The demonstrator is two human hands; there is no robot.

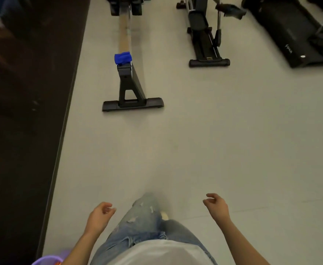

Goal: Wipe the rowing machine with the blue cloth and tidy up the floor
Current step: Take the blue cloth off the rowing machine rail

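The rowing machine (pixel 125 81) stretches away from me at the upper middle, its black rear leg and foot bar nearest. A blue cloth (pixel 123 58) lies draped over the rail just above that leg. My left hand (pixel 99 217) hangs low at the bottom left of centre, fingers loosely curled, holding nothing. My right hand (pixel 217 206) is at the bottom right, also loosely curled and holding nothing. Both hands are far from the cloth. My jeans-clad leg steps forward between them.
A dark wall or panel (pixel 23 111) runs along the left. A purple basket (pixel 46 261) shows at the bottom left edge. Another black exercise machine (pixel 206 41) and a treadmill (pixel 290 35) stand at the upper right. Pale floor (pixel 195 140) lies between me and the rower.
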